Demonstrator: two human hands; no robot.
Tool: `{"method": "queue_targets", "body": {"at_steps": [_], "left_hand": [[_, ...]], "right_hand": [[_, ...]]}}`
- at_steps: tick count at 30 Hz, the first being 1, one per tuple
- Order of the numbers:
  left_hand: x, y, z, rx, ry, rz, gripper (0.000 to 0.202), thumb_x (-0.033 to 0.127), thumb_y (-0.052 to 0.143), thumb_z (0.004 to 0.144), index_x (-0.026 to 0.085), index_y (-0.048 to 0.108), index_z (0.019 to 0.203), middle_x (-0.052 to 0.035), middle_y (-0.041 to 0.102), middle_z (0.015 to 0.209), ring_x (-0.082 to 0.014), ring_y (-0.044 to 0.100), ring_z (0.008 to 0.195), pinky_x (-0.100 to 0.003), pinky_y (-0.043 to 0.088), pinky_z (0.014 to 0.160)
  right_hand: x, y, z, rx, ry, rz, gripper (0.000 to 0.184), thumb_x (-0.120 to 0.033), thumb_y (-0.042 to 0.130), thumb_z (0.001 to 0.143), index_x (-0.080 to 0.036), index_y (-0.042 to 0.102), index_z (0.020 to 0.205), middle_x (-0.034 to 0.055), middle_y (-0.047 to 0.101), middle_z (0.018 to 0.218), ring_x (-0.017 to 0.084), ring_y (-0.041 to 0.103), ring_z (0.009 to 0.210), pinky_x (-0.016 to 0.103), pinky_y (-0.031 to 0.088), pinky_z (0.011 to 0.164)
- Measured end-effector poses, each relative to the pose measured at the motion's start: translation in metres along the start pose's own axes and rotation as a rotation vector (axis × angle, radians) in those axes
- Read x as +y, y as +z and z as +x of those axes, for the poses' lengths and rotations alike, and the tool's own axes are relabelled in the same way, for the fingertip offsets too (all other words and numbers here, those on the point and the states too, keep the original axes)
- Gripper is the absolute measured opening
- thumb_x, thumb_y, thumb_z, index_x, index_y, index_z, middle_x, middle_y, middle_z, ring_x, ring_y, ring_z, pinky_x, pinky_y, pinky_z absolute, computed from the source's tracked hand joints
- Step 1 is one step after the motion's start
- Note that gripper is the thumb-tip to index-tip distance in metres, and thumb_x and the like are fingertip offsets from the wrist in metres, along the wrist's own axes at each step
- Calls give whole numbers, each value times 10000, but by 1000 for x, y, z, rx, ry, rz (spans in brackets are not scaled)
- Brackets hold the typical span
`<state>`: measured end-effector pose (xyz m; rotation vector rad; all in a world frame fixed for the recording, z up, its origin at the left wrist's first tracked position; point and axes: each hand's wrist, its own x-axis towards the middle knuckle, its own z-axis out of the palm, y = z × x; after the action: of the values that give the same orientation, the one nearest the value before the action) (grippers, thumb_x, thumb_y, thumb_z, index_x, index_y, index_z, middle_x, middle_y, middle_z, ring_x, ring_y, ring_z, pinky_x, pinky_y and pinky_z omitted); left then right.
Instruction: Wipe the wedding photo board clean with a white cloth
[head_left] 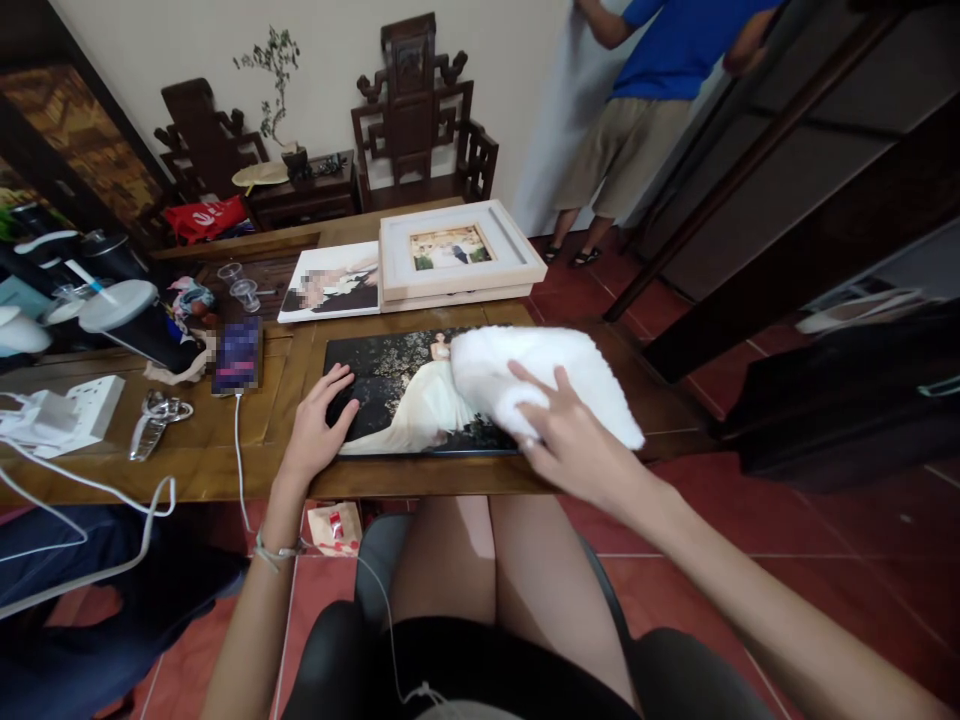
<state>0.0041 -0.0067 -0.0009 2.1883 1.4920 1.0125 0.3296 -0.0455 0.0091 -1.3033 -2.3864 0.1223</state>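
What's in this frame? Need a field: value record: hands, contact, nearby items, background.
left hand: left hand, spread at the left edge of the photo panel
right hand: right hand, holding a white cloth
cloth position: over the panel's right part
surface: wooden table
beyond panel: framed picture, smaller print beside it
left side: phone with white cable, claw clip, white power strip
background: person in blue shirt, standing

We see the left hand (pixel 318 424) at the left edge of a photo (pixel 412 395) and the right hand (pixel 570 432) holding a cloth (pixel 551 365) on its right end. Beyond lie a print (pixel 337 285) and a frame (pixel 459 250).
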Motion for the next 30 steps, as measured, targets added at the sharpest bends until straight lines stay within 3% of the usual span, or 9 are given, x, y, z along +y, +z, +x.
{"method": "queue_targets", "body": {"at_steps": [3, 6, 9, 12, 17, 21, 24, 27, 30], "left_hand": [[0, 0, 0, 6, -3, 13, 357, 321, 543, 920, 176, 631, 1233, -123, 580, 1390, -250, 487, 1357, -486, 356, 1163], [0, -1, 0, 2, 4, 20, 370, 331, 548, 919, 166, 630, 1240, -129, 575, 1395, -254, 489, 1355, -482, 356, 1163], [-1, -2, 0, -4, 12, 9, 381, 339, 558, 914, 164, 629, 1245, -130, 576, 1394, -257, 483, 1360, -483, 357, 1162], [-1, -3, 0, 4, 17, -7, 396, 338, 573, 907, 157, 624, 1256, -136, 577, 1391, -251, 486, 1357, -472, 360, 1161], [-2, -3, 1, 11, 10, -34, 392, 341, 586, 901, 180, 626, 1256, -123, 582, 1389, -245, 491, 1355, -478, 356, 1163], [-2, -2, 1, 11, -4, -38, 387, 350, 571, 912, 173, 630, 1251, -124, 587, 1384, -245, 488, 1357, -480, 351, 1165], [-2, -1, 2, 5, 1, -22, 380, 363, 552, 924, 182, 631, 1250, -116, 587, 1386, -247, 483, 1361, -491, 350, 1165], [-2, -1, 2, -1, 21, -1, 386, 369, 548, 926, 180, 627, 1253, -117, 587, 1385, -251, 484, 1360, -501, 353, 1161], [-1, -2, 2, -5, 43, 11, 394, 357, 554, 922, 170, 619, 1263, -123, 584, 1387, -249, 480, 1364, -495, 355, 1161]], "right_hand": [[-30, -2, -33, -13, -162, 36, 152, -100, 450, 727, -207, 557, 711, 189, 555, 1398, 373, 301, 1444, 696, 208, 1140], [-40, -11, -36, -25, -183, 80, 167, -107, 435, 753, -220, 549, 706, 160, 616, 1330, 353, 391, 1399, 635, 317, 1117], [-21, -19, -5, -86, -97, 111, 198, -139, 408, 828, -232, 531, 704, 125, 723, 1036, 330, 648, 1098, 551, 434, 1029], [13, -18, 46, -116, -47, 140, 235, -202, 383, 894, -237, 491, 688, 35, 656, 685, 256, 683, 716, 527, 376, 1068], [40, 1, 99, -44, 24, 100, 231, -241, 367, 906, -198, 557, 782, 77, 686, 761, 295, 677, 901, 545, 345, 1052], [14, 10, 64, -49, -22, 54, 225, -169, 408, 847, -142, 628, 884, 203, 689, 1131, 384, 448, 1347, 679, 226, 1098], [-18, 5, 9, -43, -117, 96, 194, -125, 453, 752, -175, 636, 791, 188, 576, 1371, 360, 288, 1453, 690, 174, 1141], [-42, -11, -30, -57, -189, 196, 164, -136, 455, 728, -202, 599, 688, 173, 581, 1372, 360, 364, 1415, 679, 196, 1152], [-40, -25, -26, -114, -139, 255, 201, -144, 432, 805, -228, 583, 702, 106, 727, 1003, 307, 643, 1096, 592, 312, 1134]]}}
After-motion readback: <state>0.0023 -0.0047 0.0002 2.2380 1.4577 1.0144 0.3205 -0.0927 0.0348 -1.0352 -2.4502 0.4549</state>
